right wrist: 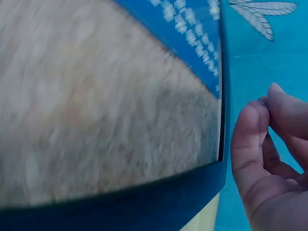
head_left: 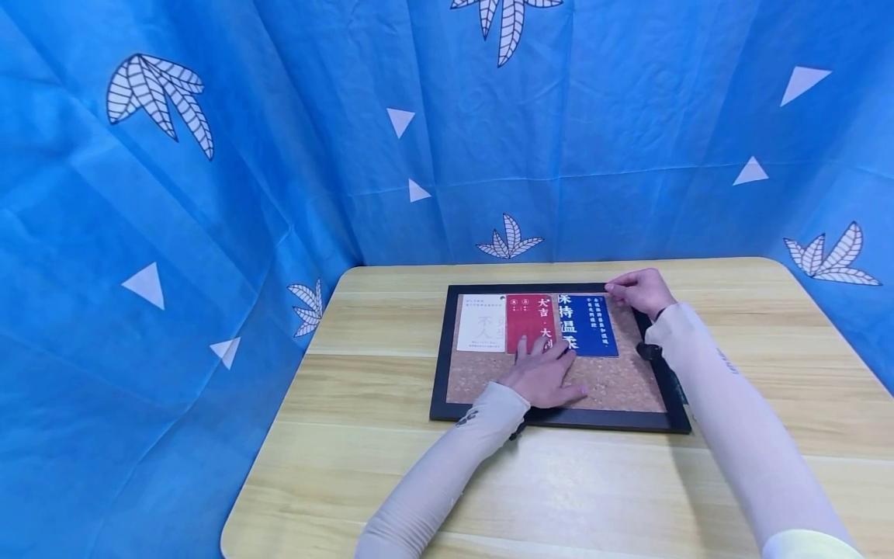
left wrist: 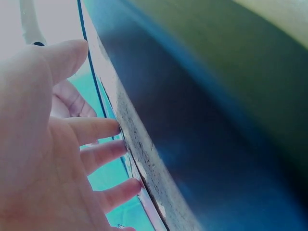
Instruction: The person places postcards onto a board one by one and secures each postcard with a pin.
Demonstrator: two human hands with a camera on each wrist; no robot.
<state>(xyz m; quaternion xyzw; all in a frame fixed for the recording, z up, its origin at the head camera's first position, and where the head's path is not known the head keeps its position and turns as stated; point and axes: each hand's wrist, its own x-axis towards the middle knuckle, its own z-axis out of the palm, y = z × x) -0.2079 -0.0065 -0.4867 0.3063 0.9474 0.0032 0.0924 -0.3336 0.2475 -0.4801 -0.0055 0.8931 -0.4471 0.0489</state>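
Note:
A black-framed cork board (head_left: 628, 388) lies on the table. Along its upper part sit a white card (head_left: 480, 334), a red card (head_left: 518, 322) and a blue card (head_left: 594, 326), side by side, all with printed characters. My left hand (head_left: 545, 379) rests with spread fingers on the lower edges of the red and blue cards. Above the board's top right corner, my right hand (head_left: 641, 291) pinches a small pin (right wrist: 263, 103) between thumb and forefinger; most of it is hidden by the fingertips.
The wooden table (head_left: 363, 388) extends around the board on all sides. A blue curtain (head_left: 489, 140) with white leaves and triangles hangs behind the table and on both sides.

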